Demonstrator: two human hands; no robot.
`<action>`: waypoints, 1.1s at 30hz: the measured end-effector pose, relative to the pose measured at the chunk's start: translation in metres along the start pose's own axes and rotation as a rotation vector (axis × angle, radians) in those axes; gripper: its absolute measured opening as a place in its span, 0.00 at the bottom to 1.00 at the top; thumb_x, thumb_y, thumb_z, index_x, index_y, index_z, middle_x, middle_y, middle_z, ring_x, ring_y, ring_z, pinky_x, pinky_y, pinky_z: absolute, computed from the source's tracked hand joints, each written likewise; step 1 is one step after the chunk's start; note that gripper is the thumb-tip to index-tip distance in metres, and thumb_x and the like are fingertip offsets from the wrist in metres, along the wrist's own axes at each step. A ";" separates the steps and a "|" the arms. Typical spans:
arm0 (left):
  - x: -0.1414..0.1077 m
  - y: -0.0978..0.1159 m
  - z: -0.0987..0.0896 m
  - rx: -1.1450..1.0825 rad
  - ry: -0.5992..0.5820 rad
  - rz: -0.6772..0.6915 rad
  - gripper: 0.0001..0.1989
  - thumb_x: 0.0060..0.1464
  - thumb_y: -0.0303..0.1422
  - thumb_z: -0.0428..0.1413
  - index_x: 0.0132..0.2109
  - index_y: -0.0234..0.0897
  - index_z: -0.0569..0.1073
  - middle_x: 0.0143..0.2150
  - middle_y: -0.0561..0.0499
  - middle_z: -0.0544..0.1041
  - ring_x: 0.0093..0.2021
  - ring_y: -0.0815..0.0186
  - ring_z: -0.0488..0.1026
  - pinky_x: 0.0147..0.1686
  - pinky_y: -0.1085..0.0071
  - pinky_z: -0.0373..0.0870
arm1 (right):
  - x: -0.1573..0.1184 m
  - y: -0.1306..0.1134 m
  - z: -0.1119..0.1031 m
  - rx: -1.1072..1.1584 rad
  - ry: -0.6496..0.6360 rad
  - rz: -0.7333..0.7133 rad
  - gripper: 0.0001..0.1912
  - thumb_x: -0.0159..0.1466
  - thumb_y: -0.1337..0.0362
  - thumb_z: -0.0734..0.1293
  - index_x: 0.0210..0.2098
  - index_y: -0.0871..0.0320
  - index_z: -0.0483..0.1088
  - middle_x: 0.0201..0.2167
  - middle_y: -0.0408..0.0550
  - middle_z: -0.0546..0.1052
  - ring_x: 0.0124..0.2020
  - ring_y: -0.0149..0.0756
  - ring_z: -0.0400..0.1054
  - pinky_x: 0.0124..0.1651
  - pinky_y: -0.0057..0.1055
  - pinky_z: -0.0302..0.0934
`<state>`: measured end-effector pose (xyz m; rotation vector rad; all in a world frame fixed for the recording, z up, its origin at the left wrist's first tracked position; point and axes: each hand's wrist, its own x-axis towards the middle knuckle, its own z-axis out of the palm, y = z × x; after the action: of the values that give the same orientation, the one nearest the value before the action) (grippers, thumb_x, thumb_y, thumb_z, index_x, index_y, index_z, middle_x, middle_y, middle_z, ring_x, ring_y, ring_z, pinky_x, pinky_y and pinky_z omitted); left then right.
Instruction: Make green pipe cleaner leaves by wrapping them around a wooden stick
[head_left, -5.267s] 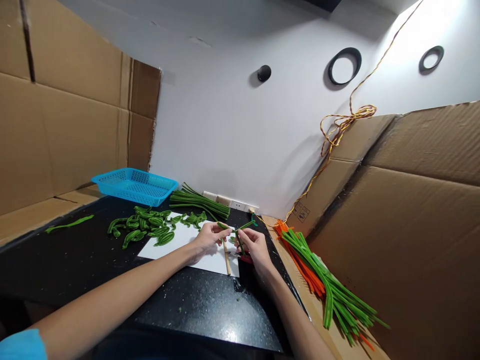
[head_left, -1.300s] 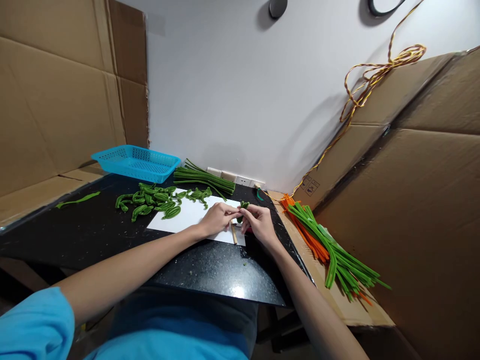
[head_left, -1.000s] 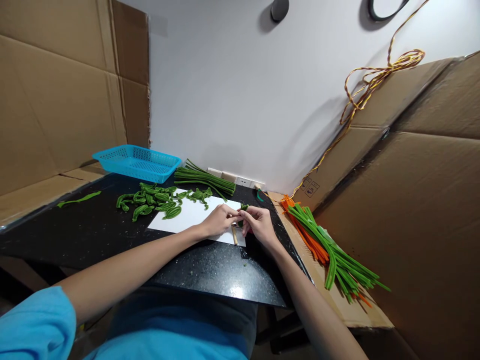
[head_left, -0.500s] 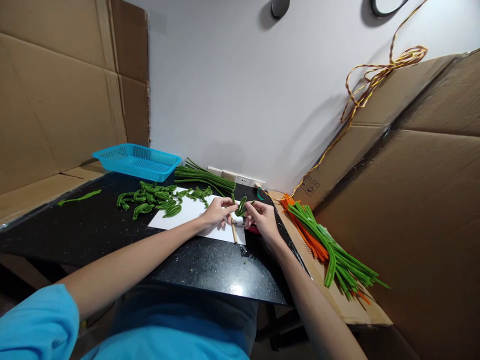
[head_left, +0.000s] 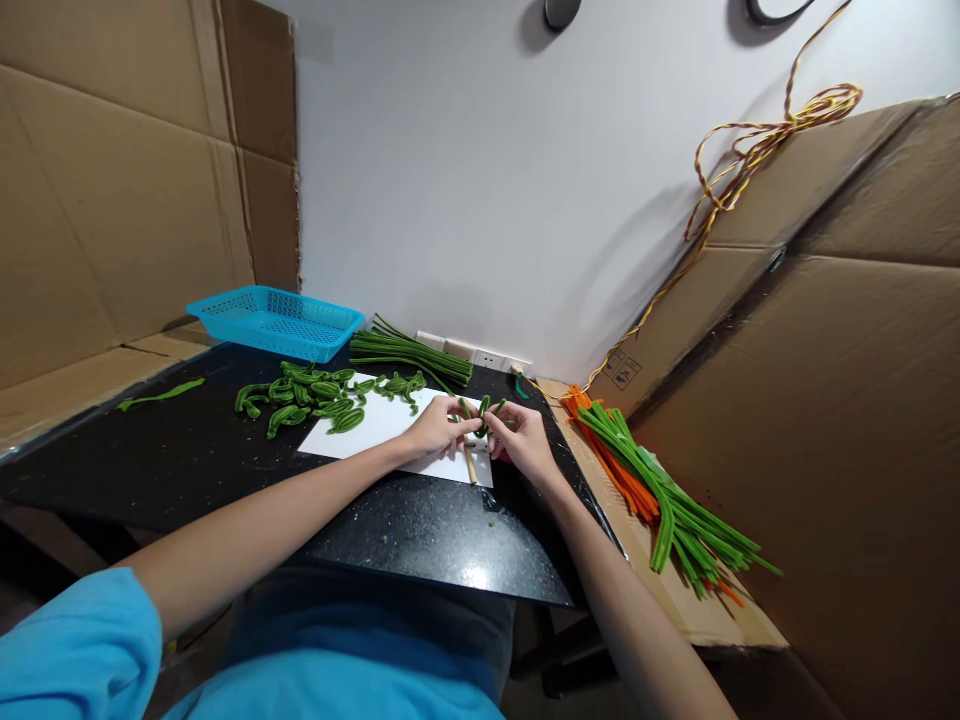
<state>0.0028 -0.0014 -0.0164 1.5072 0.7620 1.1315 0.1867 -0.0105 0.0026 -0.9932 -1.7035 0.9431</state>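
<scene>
My left hand (head_left: 441,428) pinches one side of a dark green pipe cleaner (head_left: 484,408) bent into loops. On its other side, the fingers of my right hand (head_left: 521,437) are closed on the same piece. Both hands are above the right end of a white paper sheet (head_left: 375,450). Beneath them a thin tan stick (head_left: 471,466) lies on the paper, its upper part hidden by the fingers. Several coiled dark green pieces (head_left: 322,393) lie in a pile left of my hands, partly on the sheet.
A blue basket (head_left: 285,325) stands at the back left, beside a bundle of dark green stems (head_left: 409,355). Bright green stems (head_left: 667,495) and orange stems (head_left: 615,465) lie on cardboard at the right. A green strip (head_left: 161,393) is at the left.
My hands have come closer together around the looped green piece, and the fingers of my right hand have moved slightly left.
</scene>
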 end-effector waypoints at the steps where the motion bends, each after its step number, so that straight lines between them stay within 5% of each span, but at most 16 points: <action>1: 0.000 -0.001 0.000 0.000 0.001 0.004 0.14 0.54 0.38 0.66 0.39 0.29 0.76 0.24 0.52 0.73 0.17 0.70 0.71 0.12 0.78 0.65 | -0.001 0.000 0.000 -0.020 0.006 -0.011 0.22 0.59 0.44 0.74 0.33 0.58 0.73 0.24 0.44 0.75 0.18 0.33 0.70 0.16 0.27 0.66; 13: 0.000 0.003 0.002 0.034 0.008 0.009 0.15 0.53 0.39 0.68 0.37 0.30 0.75 0.24 0.54 0.73 0.17 0.70 0.71 0.11 0.78 0.63 | -0.002 -0.001 0.003 -0.155 0.119 -0.092 0.14 0.62 0.52 0.71 0.34 0.57 0.74 0.20 0.45 0.77 0.18 0.37 0.72 0.21 0.30 0.68; 28: 0.003 -0.002 0.002 0.000 0.013 -0.044 0.14 0.58 0.38 0.63 0.41 0.32 0.70 0.24 0.53 0.74 0.19 0.69 0.74 0.12 0.80 0.64 | -0.002 -0.005 0.003 -0.201 0.179 -0.115 0.16 0.61 0.50 0.72 0.35 0.58 0.77 0.21 0.46 0.78 0.19 0.39 0.74 0.21 0.30 0.67; 33: 0.005 -0.005 0.002 -0.043 0.000 -0.033 0.15 0.59 0.39 0.63 0.41 0.34 0.67 0.25 0.54 0.73 0.20 0.66 0.77 0.11 0.80 0.64 | -0.001 -0.002 0.002 -0.127 0.101 -0.079 0.19 0.61 0.48 0.72 0.38 0.58 0.78 0.22 0.46 0.78 0.19 0.38 0.73 0.23 0.31 0.69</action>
<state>0.0068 0.0038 -0.0201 1.4536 0.7557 1.1162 0.1847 -0.0129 0.0035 -1.0313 -1.7209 0.7288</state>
